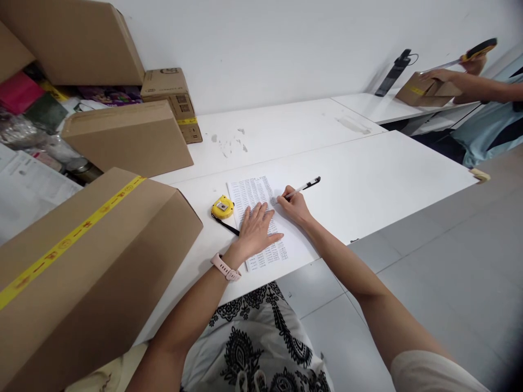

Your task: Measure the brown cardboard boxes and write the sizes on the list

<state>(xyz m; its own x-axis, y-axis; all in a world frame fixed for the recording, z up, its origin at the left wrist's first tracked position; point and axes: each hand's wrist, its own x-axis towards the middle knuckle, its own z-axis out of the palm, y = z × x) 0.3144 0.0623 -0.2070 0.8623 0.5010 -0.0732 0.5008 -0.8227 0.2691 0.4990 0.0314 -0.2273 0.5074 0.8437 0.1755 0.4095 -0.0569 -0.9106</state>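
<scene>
A printed sheet of paper point(253, 193) with columns of small text lies on the white table point(368, 179). My left hand point(256, 228) rests flat on it, fingers spread, a pink watch on the wrist. My right hand point(293, 206) is closed round a white pen with a black cap point(304, 187), its tip touching the sheet's right edge. A yellow tape measure point(223, 207) sits just left of the sheet, its black strap trailing toward my left hand.
A large cardboard box with yellow tape point(81, 272) fills the near left. More boxes point(126, 136) and cluttered goods stand behind it. At far right another person point(482, 103) holds a yellow tool point(478, 50) over a small box point(425, 90). Grey floor lies to the right.
</scene>
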